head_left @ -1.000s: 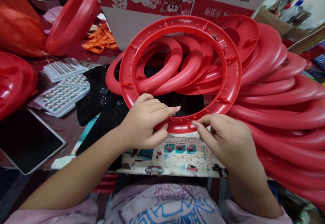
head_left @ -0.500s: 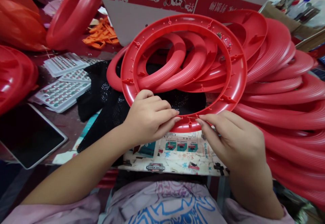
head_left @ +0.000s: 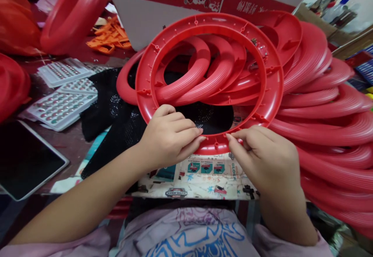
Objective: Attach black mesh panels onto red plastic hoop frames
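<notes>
A red plastic ring (head_left: 143,76) lies with its hollow, ribbed side up, propped on other red rings. A small circuit board with parts (head_left: 260,50) sits in its channel at the upper right. My left hand (head_left: 171,134) is closed in a pinch at the ring's near edge, thumb and forefinger together. Opposite it, a short way to the right, my right hand (head_left: 264,158) also pinches at the rim. A thin wire runs between the two sets of fingertips; it barely shows now. Under the near edge lies a printed cardboard sheet (head_left: 186,179).
Red rings (head_left: 320,132) are heaped at the right. A white and red carton (head_left: 163,16) stands behind. To the left are trays of button cells (head_left: 62,103), black cloth (head_left: 100,101), a dark-screened tablet (head_left: 29,160), orange plastic parts (head_left: 112,35) and another red ring (head_left: 74,16).
The view has shifted slightly, so the scene sits a little further left. Both hands stay pinched at the rim; the wire between them is harder to see.
</notes>
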